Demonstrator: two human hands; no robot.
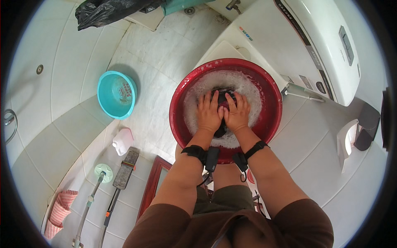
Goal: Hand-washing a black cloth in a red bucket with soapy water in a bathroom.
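A red basin (178, 131) holds soapy water with white foam (198, 84). In its middle lies a dark, wet, bunched piece of cloth (221, 131), partly covered by both hands; what kind of garment it is cannot be told. My left hand (209, 112) lies palm down on the cloth's left side, its fingers stretched forward and apart. On the other side my right hand (236, 112) presses on it the same way, fingers spread. The two thumbs meet over the cloth. Each forearm wears a black strap with a small black device.
A white washing machine (285, 45) stands at the far right, close to the basin's rim. Left are a turquoise basin (103, 103), a pinkish-white jug (123, 141), a flat mop (124, 175) and a pole with a round green head (103, 172). A black plastic bag (103, 14) hangs at far left.
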